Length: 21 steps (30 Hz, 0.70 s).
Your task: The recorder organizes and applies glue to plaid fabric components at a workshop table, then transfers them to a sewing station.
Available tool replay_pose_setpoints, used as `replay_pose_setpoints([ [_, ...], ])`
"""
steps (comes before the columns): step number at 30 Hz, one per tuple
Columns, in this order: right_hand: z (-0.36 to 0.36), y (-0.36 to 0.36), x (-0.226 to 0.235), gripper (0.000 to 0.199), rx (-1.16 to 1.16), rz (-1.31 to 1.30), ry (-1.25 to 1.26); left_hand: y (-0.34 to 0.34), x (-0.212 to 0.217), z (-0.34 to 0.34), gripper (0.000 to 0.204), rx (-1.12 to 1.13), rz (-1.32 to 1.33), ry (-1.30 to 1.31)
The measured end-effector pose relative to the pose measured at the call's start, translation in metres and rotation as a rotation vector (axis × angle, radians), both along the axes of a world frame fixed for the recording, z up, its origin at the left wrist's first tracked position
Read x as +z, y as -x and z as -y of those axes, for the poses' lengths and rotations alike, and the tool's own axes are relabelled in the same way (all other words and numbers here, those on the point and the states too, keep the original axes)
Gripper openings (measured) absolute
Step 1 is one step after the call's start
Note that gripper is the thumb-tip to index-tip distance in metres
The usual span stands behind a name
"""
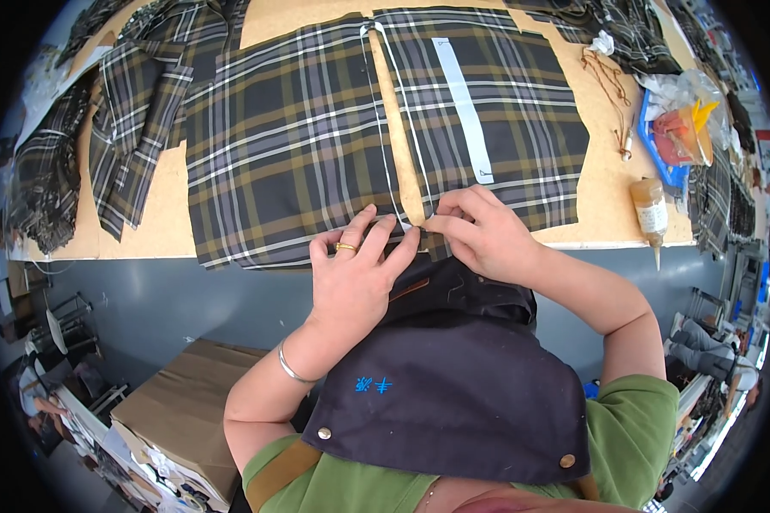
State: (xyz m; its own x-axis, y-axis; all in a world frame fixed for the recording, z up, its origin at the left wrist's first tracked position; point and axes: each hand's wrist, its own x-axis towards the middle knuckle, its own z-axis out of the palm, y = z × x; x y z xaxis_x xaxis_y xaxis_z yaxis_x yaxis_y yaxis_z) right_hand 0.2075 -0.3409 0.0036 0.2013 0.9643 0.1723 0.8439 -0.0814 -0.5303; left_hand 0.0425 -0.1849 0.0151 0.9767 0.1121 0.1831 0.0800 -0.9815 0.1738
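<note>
A large piece of dark plaid fabric lies at the table's front edge, with a long narrow slit down its middle and pale edging along both sides. My left hand rests on the cloth left of the slit's near end, fingers spread and fingertips down. Close by on the right, my right hand pinches the fabric edge at the slit's lower end between thumb and index finger. What lies under the fingertips is partly hidden. A pale blue-white strip lies on the panel right of the slit.
More plaid pieces lie at the left, and a bunched one at the back right. A blue tray with small items stands right, near a glue bottle jutting over the edge. A cardboard box is below left.
</note>
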Motion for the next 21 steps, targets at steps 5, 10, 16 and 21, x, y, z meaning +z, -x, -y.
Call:
replay_pose_setpoints([
  [5,0.000,0.000,0.002,0.035,0.044,0.074,-0.016,0.002,-0.005,0.001,0.040,0.004,0.050,0.010],
  [10,0.032,-0.038,0.031,0.029,-0.345,0.059,-0.181,0.031,-0.022,-0.006,0.034,0.080,0.239,0.310],
  [16,0.216,-0.147,0.035,0.032,-1.188,0.606,0.194,0.040,-0.033,0.016,0.029,0.532,-0.114,1.415],
  [21,0.247,-0.145,0.054,0.044,-1.324,-0.019,0.311,0.033,-0.053,0.021,0.029,0.806,-0.044,1.946],
])
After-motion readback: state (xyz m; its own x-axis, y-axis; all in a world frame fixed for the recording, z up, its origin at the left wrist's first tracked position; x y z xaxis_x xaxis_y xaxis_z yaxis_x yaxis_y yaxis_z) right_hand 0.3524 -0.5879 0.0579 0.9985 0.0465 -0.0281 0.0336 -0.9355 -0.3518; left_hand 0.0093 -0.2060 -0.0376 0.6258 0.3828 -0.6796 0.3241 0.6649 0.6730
